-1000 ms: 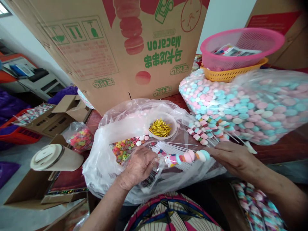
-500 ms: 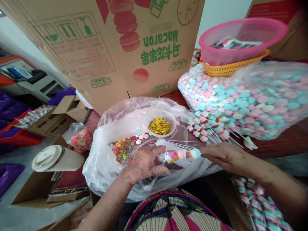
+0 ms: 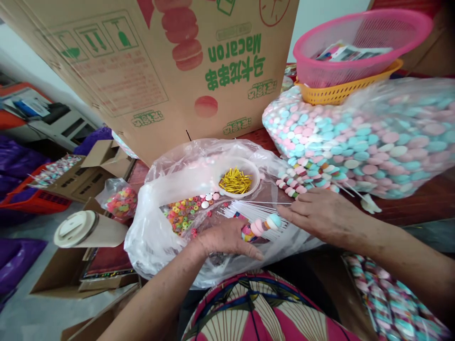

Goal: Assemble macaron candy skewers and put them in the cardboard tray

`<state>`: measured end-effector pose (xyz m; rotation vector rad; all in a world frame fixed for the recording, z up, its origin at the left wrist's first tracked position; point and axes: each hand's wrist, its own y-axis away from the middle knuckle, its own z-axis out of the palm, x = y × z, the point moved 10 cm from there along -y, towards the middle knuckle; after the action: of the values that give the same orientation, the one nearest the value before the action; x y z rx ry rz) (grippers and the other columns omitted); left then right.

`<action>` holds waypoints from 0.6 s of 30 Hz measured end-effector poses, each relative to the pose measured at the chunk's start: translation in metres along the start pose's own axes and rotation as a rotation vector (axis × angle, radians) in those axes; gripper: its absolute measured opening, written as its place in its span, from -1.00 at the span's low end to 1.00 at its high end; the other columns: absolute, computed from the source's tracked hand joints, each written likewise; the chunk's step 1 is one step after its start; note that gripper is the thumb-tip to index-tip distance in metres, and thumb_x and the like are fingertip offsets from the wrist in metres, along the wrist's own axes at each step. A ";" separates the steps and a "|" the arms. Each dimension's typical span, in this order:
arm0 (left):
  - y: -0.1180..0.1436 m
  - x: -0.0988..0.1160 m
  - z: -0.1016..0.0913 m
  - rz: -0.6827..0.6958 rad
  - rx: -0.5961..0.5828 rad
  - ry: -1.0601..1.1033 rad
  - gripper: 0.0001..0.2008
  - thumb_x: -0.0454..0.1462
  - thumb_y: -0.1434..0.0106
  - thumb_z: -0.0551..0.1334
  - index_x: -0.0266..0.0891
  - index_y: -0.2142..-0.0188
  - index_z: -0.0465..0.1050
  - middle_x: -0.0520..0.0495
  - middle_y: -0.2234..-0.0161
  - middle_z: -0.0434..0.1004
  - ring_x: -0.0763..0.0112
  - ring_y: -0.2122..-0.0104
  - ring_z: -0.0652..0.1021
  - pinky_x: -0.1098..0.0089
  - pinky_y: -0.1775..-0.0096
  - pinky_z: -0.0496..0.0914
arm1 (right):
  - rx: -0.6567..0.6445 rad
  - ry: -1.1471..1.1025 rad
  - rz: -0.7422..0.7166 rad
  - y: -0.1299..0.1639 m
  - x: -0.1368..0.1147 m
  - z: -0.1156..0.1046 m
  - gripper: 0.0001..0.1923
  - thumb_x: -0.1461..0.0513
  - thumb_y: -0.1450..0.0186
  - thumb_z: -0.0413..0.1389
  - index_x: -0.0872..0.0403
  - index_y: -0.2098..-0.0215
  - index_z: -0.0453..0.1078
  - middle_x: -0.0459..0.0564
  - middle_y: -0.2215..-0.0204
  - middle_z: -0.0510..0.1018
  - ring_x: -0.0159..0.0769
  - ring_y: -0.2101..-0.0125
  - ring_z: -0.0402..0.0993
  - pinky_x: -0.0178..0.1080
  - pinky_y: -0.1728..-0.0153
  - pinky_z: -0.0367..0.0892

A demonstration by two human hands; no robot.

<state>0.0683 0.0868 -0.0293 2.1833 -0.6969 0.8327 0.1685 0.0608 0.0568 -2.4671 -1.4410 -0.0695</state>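
My left hand (image 3: 227, 237) grips a candy skewer (image 3: 263, 225) of pink, white and blue discs, with a small printed wrapper around its lower end. My right hand (image 3: 324, 214) pinches the skewer's stick at the top end, just right of the last blue disc. Both hands hover over an open clear plastic bag (image 3: 156, 227) holding colourful ring candies (image 3: 181, 214), white sticks (image 3: 249, 210) and a white bowl of gold twist ties (image 3: 236, 180). Finished skewers (image 3: 302, 180) lie to the right of the bowl.
A big bag of pastel candy discs (image 3: 362, 137) lies at right, with pink (image 3: 359, 42) and yellow baskets (image 3: 341, 92) behind it. A large Macaron carton (image 3: 167, 71) stands behind. A beige lidded cup (image 3: 88, 229), a small bag of rings (image 3: 121, 201) and cardboard boxes are on the left.
My right hand has moved left and pushed the skewer into the wrapper held by my left hand; fewer candy discs now show outside it. The view has tilted slightly.
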 end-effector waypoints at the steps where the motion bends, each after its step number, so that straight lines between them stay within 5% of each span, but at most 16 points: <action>1: -0.002 -0.002 0.003 -0.024 -0.025 0.011 -0.58 0.04 0.05 0.40 -0.18 0.31 0.49 0.09 0.40 0.52 0.32 0.35 0.49 0.46 0.34 0.27 | 0.025 0.008 -0.032 -0.001 -0.005 0.000 -0.76 0.43 -0.25 -0.02 0.12 0.19 0.39 -0.03 0.52 0.50 -0.29 0.49 0.33 -0.23 0.43 0.05; 6: -0.011 -0.010 0.016 -0.156 -0.048 -0.108 -0.52 0.09 0.07 0.38 -0.22 0.32 0.47 0.03 0.39 0.51 0.30 0.34 0.48 0.44 0.37 0.24 | -0.086 -0.238 -0.004 -0.001 -0.015 0.042 -0.77 0.42 -0.25 -0.03 0.10 0.24 0.41 -0.08 0.57 0.47 -0.37 0.58 0.28 -0.26 0.54 -0.06; 12: 0.004 -0.014 -0.009 -0.134 0.057 -0.136 -0.09 0.08 0.12 0.41 -0.16 -0.18 0.20 -0.11 0.08 0.52 0.13 0.13 0.50 0.33 0.16 0.31 | -0.235 -0.489 0.204 0.009 0.005 0.076 -0.74 0.35 -0.32 -0.06 0.09 0.27 0.48 -0.03 0.51 0.55 -0.34 0.52 0.43 -0.31 0.53 0.02; 18: 0.019 -0.026 -0.012 -0.094 -0.037 -0.214 -0.55 -0.04 0.01 0.38 -0.17 0.15 0.47 0.01 0.25 0.54 0.23 0.19 0.50 0.38 0.14 0.31 | -0.092 -0.669 0.169 0.010 0.004 0.063 -0.71 0.31 -0.39 -0.12 0.09 0.23 0.46 -0.03 0.45 0.57 -0.37 0.44 0.47 -0.36 0.45 0.16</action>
<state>0.0341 0.0897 -0.0338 2.2736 -0.7010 0.5391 0.1731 0.0760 -0.0051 -2.8204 -1.4573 0.8093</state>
